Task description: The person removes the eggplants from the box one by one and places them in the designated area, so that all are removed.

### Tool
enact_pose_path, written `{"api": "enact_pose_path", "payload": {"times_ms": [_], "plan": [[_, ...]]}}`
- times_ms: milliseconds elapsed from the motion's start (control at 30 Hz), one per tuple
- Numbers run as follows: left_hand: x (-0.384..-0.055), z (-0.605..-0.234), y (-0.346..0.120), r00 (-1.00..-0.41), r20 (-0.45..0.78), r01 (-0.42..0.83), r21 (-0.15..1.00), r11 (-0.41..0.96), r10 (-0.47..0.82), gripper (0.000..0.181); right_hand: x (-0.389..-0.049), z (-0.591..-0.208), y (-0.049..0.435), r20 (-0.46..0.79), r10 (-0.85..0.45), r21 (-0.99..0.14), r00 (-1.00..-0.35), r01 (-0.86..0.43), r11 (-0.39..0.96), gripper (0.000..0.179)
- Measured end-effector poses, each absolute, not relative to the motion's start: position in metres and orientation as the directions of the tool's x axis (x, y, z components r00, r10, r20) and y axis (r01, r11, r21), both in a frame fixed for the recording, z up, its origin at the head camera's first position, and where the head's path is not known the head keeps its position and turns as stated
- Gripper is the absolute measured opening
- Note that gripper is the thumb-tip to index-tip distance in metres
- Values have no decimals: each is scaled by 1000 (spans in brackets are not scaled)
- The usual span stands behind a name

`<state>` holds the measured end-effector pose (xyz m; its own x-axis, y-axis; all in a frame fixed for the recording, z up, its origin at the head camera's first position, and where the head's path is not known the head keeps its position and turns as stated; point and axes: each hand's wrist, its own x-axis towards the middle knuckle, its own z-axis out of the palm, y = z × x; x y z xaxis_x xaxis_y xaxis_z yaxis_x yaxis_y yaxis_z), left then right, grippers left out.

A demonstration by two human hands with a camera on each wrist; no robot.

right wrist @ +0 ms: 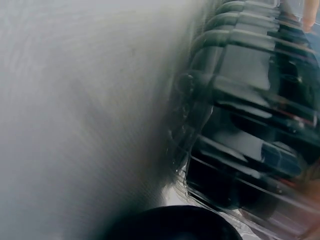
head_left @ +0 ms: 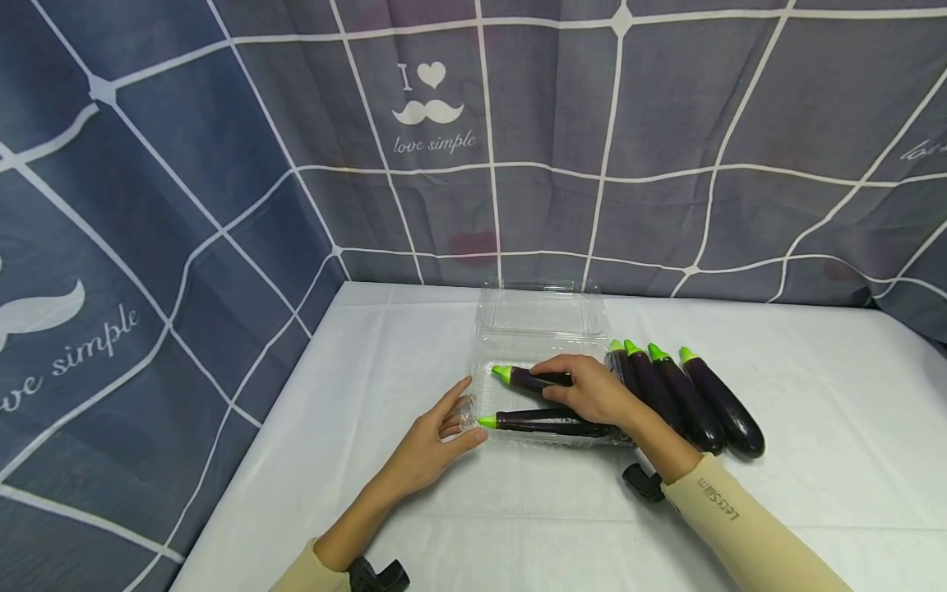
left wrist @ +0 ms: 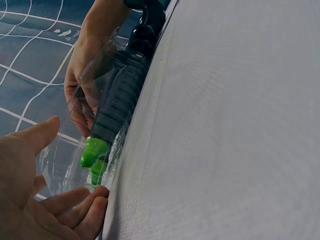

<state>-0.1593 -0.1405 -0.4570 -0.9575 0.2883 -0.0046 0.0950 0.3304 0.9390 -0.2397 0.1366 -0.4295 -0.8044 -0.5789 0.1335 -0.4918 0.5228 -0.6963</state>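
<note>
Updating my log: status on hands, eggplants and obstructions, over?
Right hand holding eggplant in clear container. Left hand at its left end. Second eggplant inside. Lid open, nothing visibly blocking.

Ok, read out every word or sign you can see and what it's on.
"I", white heart and white moustache, "love simple": grey fabric back curtain with white grid lines.
"ve simple", start cut off, beneath a cropped moustache: blue fabric left curtain with white lines.
"lo", rest cut off: back curtain, far right.
"Lets", ending unclear: beige fabric sleeve, right arm.
Too small: curtain script in the left wrist view.
</note>
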Motion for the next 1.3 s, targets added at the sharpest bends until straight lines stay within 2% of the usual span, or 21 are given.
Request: {"api": "enact_pose_path", "payload": {"times_ms": [1300], "plan": [[-159,-455,-140,-960,-10,89,937,339,280,79,-240,-428,136,146,-527,-737,-837,-447,507,34]]}}
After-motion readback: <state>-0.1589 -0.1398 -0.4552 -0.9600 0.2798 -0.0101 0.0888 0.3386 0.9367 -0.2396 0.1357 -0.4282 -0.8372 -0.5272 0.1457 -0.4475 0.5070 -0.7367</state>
